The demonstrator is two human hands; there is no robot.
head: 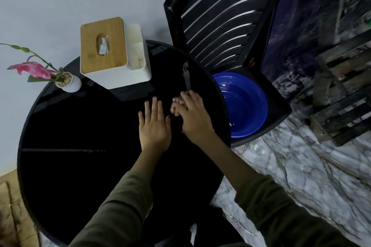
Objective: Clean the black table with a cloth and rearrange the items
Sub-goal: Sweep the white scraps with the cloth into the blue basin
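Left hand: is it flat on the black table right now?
Touching. The head view shows the left hand spread palm-down on the black table, fingers pressed flat with no gap visible beneath.

Near and left part of black table (pixel 70 166): bare, free to pass.
Far edge: tissue box (pixel 114 54) and small flower pot (pixel 69 83) stand there, a narrow gap between them.
Middle: left hand (pixel 153 124) and right hand (pixel 192 116) (flat on the glass).
Right: black chair (pixel 230 26) with blue basin (pixel 245 104) just beside the rim.
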